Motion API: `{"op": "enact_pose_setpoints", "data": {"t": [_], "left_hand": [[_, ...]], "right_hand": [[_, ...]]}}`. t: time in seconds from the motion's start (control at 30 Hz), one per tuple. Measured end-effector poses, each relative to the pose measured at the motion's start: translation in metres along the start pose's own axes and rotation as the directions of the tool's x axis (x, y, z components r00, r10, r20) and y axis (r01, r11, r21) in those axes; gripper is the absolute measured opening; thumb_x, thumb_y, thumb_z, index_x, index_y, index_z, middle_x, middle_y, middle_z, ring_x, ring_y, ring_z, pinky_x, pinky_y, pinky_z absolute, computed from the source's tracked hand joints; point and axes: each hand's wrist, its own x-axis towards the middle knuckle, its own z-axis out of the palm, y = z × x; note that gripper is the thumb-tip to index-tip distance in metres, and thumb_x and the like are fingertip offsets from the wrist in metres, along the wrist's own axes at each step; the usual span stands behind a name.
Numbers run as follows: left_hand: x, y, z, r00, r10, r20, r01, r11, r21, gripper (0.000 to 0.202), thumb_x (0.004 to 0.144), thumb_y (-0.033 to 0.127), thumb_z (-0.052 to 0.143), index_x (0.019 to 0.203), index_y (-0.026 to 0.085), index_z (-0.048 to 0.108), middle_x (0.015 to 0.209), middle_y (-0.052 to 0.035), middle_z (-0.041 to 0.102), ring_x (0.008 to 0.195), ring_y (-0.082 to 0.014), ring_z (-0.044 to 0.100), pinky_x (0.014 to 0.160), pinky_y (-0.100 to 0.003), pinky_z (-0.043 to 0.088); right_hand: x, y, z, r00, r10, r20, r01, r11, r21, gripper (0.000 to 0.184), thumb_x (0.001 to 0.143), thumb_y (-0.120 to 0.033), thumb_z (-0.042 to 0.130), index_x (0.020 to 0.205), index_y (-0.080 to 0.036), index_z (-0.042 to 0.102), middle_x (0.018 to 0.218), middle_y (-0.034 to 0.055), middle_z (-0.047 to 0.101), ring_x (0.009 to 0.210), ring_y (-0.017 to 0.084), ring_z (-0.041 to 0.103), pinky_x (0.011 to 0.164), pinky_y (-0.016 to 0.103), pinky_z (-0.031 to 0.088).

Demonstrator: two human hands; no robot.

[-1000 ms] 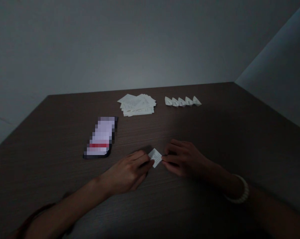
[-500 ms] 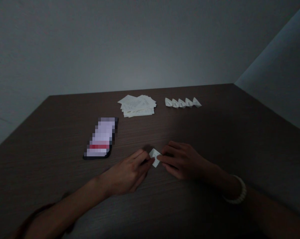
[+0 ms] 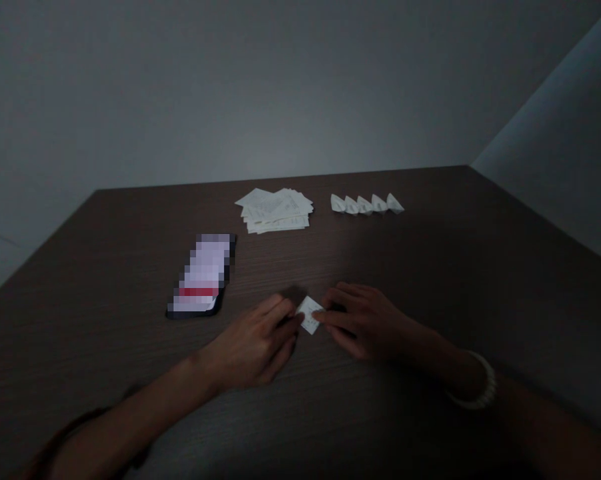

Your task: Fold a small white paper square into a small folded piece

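A small white piece of folded paper [image 3: 310, 323], diamond-shaped from here and faintly printed, is between my hands just above or on the table. My left hand [image 3: 260, 343] pinches its left corner with thumb and fingers closed. On the opposite side, my right hand [image 3: 365, 323] grips the right corner, one fingertip lying over the paper's face. The undersides of the fingers are hidden. Farther back stands a row of several small folded paper shapes [image 3: 364, 205] with pointed tops.
A loose stack of printed paper sheets [image 3: 275, 212] lies near the back of the dark wooden table [image 3: 180, 413]. To the left rests a phone [image 3: 200, 273] with its lit screen blurred out. A pale wall [image 3: 280, 87] rises behind the table.
My left hand has shifted slightly left, its thumb drawn back so more of the folded paper shows. My right hand stays nearly where it was.
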Motion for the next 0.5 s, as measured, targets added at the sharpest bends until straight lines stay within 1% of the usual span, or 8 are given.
{"op": "enact_pose_setpoints", "data": {"t": [0.13,0.27,0.4,0.5], "left_hand": [[-0.0027,-0.0019,0.0026,0.999,-0.002,-0.047,0.004,0.999,0.041,0.028,0.089,0.017,0.046,0.108,0.008,0.064,0.092,-0.0116,0.056,0.086,-0.0232,0.052,0.077,-0.04,0.052],[-0.0044,-0.0018,0.0034,0.995,-0.001,-0.097,0.007,0.998,0.066,0.022,0.089,0.018,0.048,0.098,0.01,0.066,0.084,-0.0095,0.056,0.082,-0.0217,0.051,0.074,-0.038,0.051],[-0.003,-0.003,0.0032,0.995,-0.006,-0.103,0.011,0.999,0.05,0.02,0.089,0.017,0.049,0.092,0.01,0.067,0.083,-0.009,0.056,0.08,-0.0203,0.05,0.07,-0.035,0.05],[0.0019,-0.0057,0.0054,0.99,-0.035,-0.138,0.036,0.999,0.002,0.022,0.092,0.018,0.048,0.085,0.012,0.067,0.08,-0.0071,0.055,0.076,-0.0179,0.05,0.066,-0.031,0.047]], "right_hand": [[-0.0027,0.0023,0.0011,0.999,0.013,-0.041,-0.012,1.0,0.024,0.017,0.088,-0.021,0.053,0.1,-0.02,0.065,0.093,0.0053,0.06,0.084,0.018,0.05,0.071,0.031,0.04],[-0.004,0.0026,0.001,0.998,0.019,-0.052,-0.017,0.999,0.031,0.016,0.087,-0.021,0.054,0.098,-0.02,0.066,0.093,0.0048,0.061,0.084,0.018,0.051,0.07,0.031,0.04],[-0.0012,0.0005,0.0039,0.995,0.023,-0.092,-0.021,0.999,0.026,0.012,0.087,-0.024,0.057,0.092,-0.02,0.067,0.089,0.004,0.061,0.081,0.017,0.051,0.068,0.03,0.04],[0.0035,-0.0025,0.0081,0.987,0.065,-0.145,-0.065,0.998,0.003,0.016,0.089,-0.027,0.056,0.082,-0.019,0.067,0.083,0.003,0.062,0.078,0.016,0.052,0.064,0.029,0.039]]}}
